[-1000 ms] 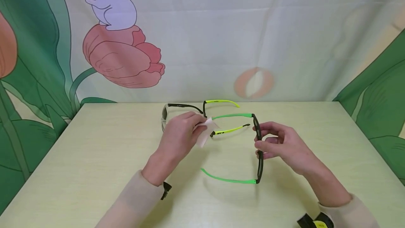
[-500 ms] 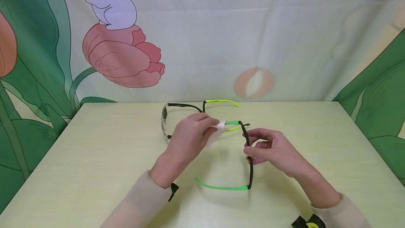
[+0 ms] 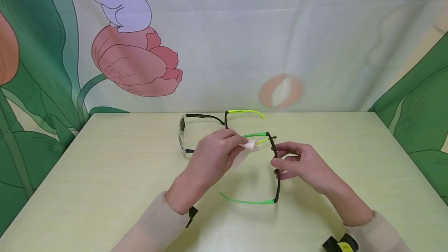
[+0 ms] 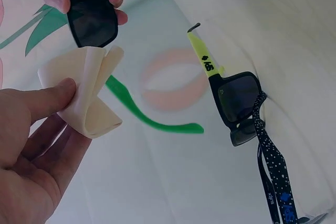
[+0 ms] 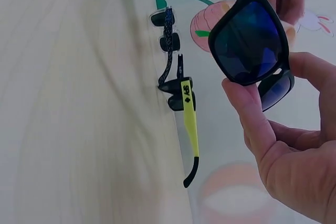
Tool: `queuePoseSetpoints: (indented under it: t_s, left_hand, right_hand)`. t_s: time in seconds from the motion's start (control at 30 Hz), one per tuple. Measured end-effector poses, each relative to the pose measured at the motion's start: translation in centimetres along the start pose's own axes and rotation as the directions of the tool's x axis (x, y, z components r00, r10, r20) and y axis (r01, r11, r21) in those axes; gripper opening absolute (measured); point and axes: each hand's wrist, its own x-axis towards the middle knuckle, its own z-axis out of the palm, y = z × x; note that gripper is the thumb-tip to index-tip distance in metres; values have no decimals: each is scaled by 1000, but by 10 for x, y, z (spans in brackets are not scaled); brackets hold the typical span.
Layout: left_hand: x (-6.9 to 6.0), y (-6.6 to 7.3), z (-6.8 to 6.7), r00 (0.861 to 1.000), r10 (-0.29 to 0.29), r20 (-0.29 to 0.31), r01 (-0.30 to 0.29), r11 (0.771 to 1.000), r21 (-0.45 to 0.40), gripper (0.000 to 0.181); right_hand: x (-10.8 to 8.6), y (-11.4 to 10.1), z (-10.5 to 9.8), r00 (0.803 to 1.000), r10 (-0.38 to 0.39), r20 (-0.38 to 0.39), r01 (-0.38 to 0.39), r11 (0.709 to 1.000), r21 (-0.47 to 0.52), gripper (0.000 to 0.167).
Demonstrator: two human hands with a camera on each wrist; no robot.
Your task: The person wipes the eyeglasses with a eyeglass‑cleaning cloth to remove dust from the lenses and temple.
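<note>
Green-armed sunglasses (image 5: 249,43) pinched in right-hand grip (image 3: 304,162); left-hand grip (image 3: 215,153) pinches pale cloth (image 4: 76,85) at their far arm; yellow-armed pair (image 4: 239,98) beyond them.

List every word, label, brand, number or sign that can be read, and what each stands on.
"SPY" with a small cross-like sign: on the yellow temple of the black-framed sunglasses.
Too small: blue marking on the speckled temple.
Too small: marking on the slim black temple beside it.
Too blurred: marking on the black-and-yellow wrist device.
None legible: green-templed sunglasses, pale cloth.
</note>
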Motion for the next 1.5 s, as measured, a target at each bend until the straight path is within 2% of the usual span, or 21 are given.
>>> queuePoseSetpoints:
  t_s: [0.37, 0.63, 1.03, 1.27, 1.5]
  left_hand:
    - [-14, -10, -6, 997, -62, 44, 62, 998, -1, 20]
    - [-19, -16, -11, 993, -92, 71, 92, 996, 0, 19]
    - [-22, -18, -12, 983, -136, 122, 133, 991, 33, 19]
    - [-24, -18, -13, 979, -142, 148, 137, 990, 44, 17]
    - [-26, -18, -14, 970, -144, 194, 135, 989, 60, 15]
  right_hand:
    - [13, 12, -34, 995, 31, -93, -32, 999, -10, 60]
    - [22, 23, -53, 988, 67, -140, -73, 997, -36, 61]
    - [42, 30, -70, 982, 119, -147, -130, 989, -67, 62]
    - [55, 33, -75, 980, 137, -144, -150, 985, -85, 59]
    - [65, 39, -78, 976, 165, -145, -176, 982, -69, 63]
